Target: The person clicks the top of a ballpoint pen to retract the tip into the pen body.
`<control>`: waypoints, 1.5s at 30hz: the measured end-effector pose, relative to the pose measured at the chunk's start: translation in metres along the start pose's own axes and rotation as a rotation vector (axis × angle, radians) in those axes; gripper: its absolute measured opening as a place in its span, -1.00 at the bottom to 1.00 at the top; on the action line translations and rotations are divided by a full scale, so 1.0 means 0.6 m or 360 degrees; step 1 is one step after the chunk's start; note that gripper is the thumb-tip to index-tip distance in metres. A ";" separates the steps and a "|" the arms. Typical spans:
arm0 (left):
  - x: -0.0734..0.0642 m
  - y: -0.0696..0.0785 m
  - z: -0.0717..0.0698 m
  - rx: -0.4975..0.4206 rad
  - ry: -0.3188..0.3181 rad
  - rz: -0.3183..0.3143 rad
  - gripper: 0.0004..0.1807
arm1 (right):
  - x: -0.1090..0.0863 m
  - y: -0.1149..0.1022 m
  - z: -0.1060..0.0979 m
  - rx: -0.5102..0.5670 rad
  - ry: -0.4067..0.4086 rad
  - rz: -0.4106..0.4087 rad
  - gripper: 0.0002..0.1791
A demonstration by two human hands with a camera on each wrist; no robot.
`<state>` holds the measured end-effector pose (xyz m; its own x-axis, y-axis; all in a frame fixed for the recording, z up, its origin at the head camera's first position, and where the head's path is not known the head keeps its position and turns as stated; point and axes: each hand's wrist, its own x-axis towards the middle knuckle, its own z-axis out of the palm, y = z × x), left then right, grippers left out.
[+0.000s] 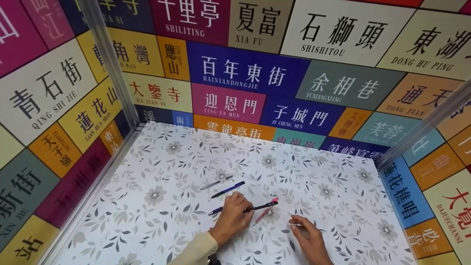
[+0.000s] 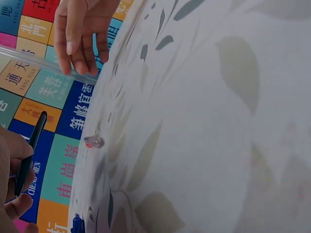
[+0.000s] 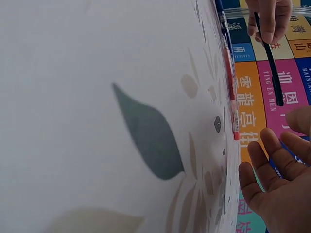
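My left hand (image 1: 233, 217) pinches a black pen (image 1: 268, 206) between thumb and fingers, and its capped end points right. The left wrist view shows the same pen (image 2: 33, 145) held above the cloth. Beneath it a red pen (image 1: 262, 216) lies on the table. The end of a dark blue pen (image 1: 216, 211) sticks out left of the left hand, its other part hidden. My right hand (image 1: 311, 239) is to the right, apart from the pens. In the right wrist view the right hand (image 3: 282, 189) has loosely spread fingers and holds nothing.
Beyond the left hand lie a blue pen (image 1: 229, 189) and a clear grey pen (image 1: 215, 182), side by side and slanted. A white leaf-patterned cloth (image 1: 331, 217) covers the table. Upright panels with coloured sign tiles (image 1: 246, 70) enclose its back and sides.
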<state>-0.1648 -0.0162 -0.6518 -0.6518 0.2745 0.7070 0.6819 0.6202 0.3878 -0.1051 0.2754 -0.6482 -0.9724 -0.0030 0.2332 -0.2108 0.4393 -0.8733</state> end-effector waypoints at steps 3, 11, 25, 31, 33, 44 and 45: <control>0.001 0.007 -0.002 -0.0029 0.0000 0.0011 -0.82 | -0.002 -0.002 0.003 0.0047 0.0004 0.0017 -0.64; 0.004 0.024 -0.005 -0.0077 -0.0035 -0.0006 -0.84 | -0.004 -0.018 0.009 0.0225 -0.0019 0.0169 -0.56; 0.005 0.039 -0.002 -0.0097 -0.0036 0.0041 -0.82 | -0.007 -0.040 0.030 0.0463 0.0003 0.0168 -0.52; 0.004 0.043 -0.001 -0.0132 -0.0034 0.0068 -0.85 | -0.007 -0.045 0.035 0.0486 0.0002 0.0191 -0.52; 0.004 0.044 -0.001 -0.0138 -0.0029 0.0069 -0.85 | -0.007 -0.045 0.036 0.0506 0.0003 0.0186 -0.52; 0.004 0.056 -0.002 -0.0150 -0.0047 0.0043 -0.85 | -0.001 -0.041 0.041 0.0626 0.0063 -0.0001 -0.52; 0.003 0.057 -0.002 -0.0155 -0.0044 0.0046 -0.85 | -0.001 -0.042 0.041 0.0646 0.0066 -0.0016 -0.52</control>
<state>-0.1424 0.0047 -0.6363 -0.6392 0.3125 0.7027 0.7289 0.5375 0.4240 -0.1018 0.2423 -0.6369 -0.9670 0.0343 0.2526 -0.2508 0.0489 -0.9668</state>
